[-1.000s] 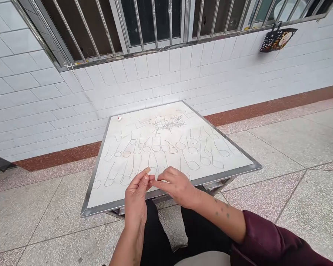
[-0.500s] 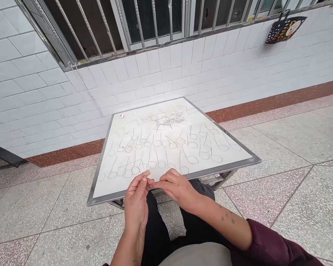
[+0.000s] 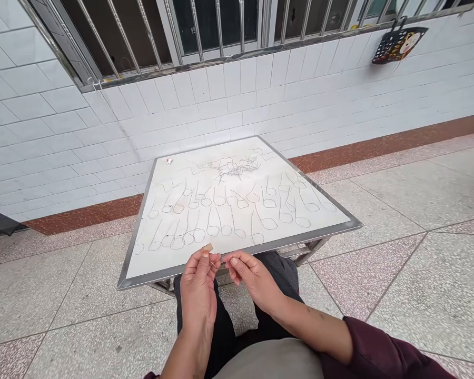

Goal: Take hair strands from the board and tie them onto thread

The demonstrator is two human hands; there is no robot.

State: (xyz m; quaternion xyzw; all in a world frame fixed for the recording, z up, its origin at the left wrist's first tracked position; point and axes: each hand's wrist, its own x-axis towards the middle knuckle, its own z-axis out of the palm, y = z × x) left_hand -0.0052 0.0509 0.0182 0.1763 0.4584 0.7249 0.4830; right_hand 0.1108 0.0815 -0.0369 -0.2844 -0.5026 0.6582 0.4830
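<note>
My left hand (image 3: 199, 287) is closed in a pinch at the table's front edge. Between its thumb and fingers is a small flat tan piece (image 3: 209, 247), with a thin wire or thread (image 3: 212, 262) by the fingertips. Just to the right, my right hand (image 3: 255, 279) has its thumb pressed to the index finger, the tips close to the left fingers. Whatever is in that pinch is too small to make out. Beyond both hands, several thin wires bent into loops with long tails (image 3: 268, 223) lie in rows on the white table (image 3: 150, 263).
A tangled heap of thin wires (image 3: 239, 167) lies toward the table's far side. A small white and red object (image 3: 169, 161) is near the far left corner. Behind stands a tiled wall (image 3: 161, 116) with a barred window; a dark patterned bag (image 3: 398, 45) hangs at right.
My right hand has turned, and its thumb now shows against the index finger. My left hand keeps its pinch on the tan piece. The view has shifted slightly.
</note>
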